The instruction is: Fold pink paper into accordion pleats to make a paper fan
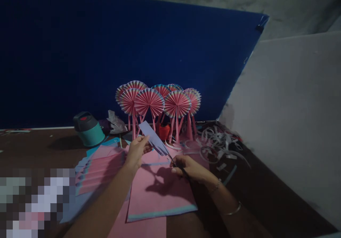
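Observation:
My left hand pinches a pale lavender paper strip between thumb and fingers, holding it tilted above the table. At the strip's lower right end, my right hand is closed round dark scissors, whose blades meet the paper there; how far they are open is hard to see. Beneath both hands lies a pink sheet with a blue-green border, with the hands' shadow across it. Pleated pink paper rests to the left of my left forearm.
Several pink folded-paper fans on paper legs stand at the back before a blue board. A teal and grey container is at left. Curled white paper strips pile up at right, near a pale wall. A red object sits among the fans.

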### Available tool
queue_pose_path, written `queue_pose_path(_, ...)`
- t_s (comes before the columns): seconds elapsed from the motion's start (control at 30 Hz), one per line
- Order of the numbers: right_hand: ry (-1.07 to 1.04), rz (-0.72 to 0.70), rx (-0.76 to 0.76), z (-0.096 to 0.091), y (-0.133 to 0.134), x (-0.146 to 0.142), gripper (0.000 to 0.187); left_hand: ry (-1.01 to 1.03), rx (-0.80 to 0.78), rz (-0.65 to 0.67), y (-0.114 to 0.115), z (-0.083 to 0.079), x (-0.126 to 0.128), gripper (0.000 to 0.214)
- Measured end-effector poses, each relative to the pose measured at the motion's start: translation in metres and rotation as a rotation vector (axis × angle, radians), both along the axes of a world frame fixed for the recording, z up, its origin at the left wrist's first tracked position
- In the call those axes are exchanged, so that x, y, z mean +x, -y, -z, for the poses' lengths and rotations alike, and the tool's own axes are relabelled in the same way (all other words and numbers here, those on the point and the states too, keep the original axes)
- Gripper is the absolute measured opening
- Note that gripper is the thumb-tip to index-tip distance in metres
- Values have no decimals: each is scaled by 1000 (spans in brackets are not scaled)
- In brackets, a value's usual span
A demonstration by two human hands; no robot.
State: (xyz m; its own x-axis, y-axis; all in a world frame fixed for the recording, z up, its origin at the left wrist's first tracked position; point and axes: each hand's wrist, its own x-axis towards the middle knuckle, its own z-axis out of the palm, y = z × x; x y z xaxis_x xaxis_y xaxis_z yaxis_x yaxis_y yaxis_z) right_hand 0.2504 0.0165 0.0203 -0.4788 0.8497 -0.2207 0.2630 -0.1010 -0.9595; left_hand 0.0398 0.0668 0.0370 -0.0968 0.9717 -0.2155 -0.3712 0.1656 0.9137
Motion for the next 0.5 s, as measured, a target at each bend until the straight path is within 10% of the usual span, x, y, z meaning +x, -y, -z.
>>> queue_pose_path(0.5, 3, 2, 7, -3, 0, -1, 49, -3, 5, -4, 0, 1, 1, 28)
